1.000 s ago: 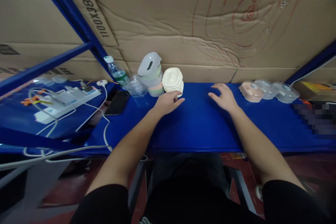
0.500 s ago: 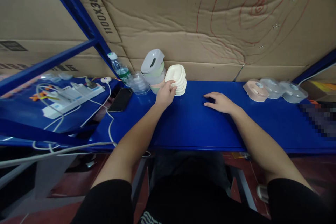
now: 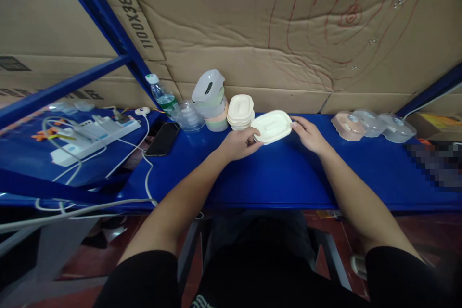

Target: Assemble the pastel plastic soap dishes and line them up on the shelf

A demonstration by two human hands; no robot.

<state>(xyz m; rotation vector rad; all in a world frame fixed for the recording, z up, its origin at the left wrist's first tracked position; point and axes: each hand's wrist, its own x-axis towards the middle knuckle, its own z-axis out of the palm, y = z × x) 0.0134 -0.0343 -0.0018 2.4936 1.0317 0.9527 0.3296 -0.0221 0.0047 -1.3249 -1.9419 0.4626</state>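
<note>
A cream lid-like piece (image 3: 273, 126), roundish-rectangular with a raised oval in its middle, is held above the blue table. Its left end is pinched between the thumb and fingers of my left hand (image 3: 240, 143). At the opposite end, my right hand (image 3: 308, 134) grips the edge between thumb and fingers. Just behind my left hand stands a stack of similar cream pieces (image 3: 241, 107). Left of that stack is a taller pile of pastel plastic tubs (image 3: 215, 113), topped by a grey tub (image 3: 208, 87) with a dark slot.
Clear plastic cups (image 3: 190, 116), a water bottle (image 3: 166, 100) and a black phone (image 3: 163, 138) lie to the left, near a power strip (image 3: 96, 139) with trailing cables. On the right sit a pink lidded container (image 3: 348, 126) and clear ones (image 3: 396, 127). Cardboard (image 3: 231, 24) walls the back.
My left hand has brought one cream piece off the stack, toward me and to the right. My right hand, formerly holding nothing, now grips its right end.
</note>
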